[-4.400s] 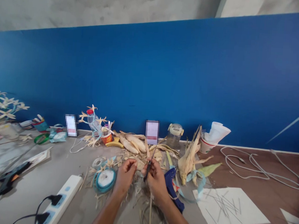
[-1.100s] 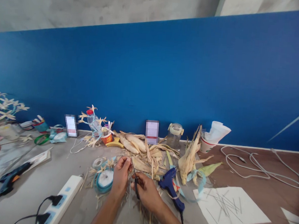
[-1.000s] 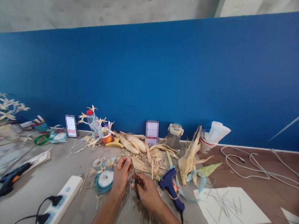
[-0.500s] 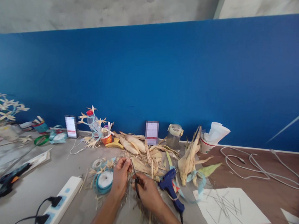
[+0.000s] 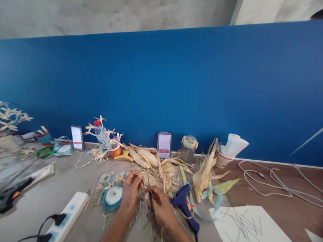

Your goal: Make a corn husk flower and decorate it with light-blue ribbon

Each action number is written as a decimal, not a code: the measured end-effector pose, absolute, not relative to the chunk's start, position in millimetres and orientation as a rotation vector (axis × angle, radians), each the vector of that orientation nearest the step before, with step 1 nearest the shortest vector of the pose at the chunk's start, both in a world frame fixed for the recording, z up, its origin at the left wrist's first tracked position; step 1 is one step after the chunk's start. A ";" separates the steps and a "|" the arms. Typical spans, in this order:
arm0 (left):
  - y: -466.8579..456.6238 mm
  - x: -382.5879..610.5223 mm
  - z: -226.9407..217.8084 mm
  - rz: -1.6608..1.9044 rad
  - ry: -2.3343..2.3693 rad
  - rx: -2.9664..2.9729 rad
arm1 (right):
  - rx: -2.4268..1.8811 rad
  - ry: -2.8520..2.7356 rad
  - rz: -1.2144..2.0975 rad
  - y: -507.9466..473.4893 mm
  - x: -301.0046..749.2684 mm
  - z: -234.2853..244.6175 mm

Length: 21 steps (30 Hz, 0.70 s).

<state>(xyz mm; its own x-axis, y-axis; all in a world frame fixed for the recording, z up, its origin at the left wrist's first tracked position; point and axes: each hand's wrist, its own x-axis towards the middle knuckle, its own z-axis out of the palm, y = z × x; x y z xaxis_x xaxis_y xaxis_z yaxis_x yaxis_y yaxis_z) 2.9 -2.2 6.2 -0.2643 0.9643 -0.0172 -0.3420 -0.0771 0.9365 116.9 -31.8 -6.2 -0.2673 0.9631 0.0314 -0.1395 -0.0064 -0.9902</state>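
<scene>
Scissors (image 5: 150, 200), gripped in the right hand (image 5: 161, 205) at lower centre, point upward, likely for close control beside the left hand (image 5: 130, 187), whose fingertips press together, any piece between them too small to tell.

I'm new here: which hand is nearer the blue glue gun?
Right. The right hand is just left of the blue glue gun; the left hand is farther left.

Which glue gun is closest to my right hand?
The blue glue gun, just beside your right hand; the black one with an orange part lies left of the power strip.
</scene>
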 end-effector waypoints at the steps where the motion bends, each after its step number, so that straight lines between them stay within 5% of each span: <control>1: -2.0 2.4 5.4 1.570 1.110 0.835 | -0.943 -1.300 1.471 -32.0 117.1 -5.2; 21: -0.1 -7.4 8.4 1.514 1.417 1.222 | -1.004 -1.398 1.500 -32.8 119.3 -5.4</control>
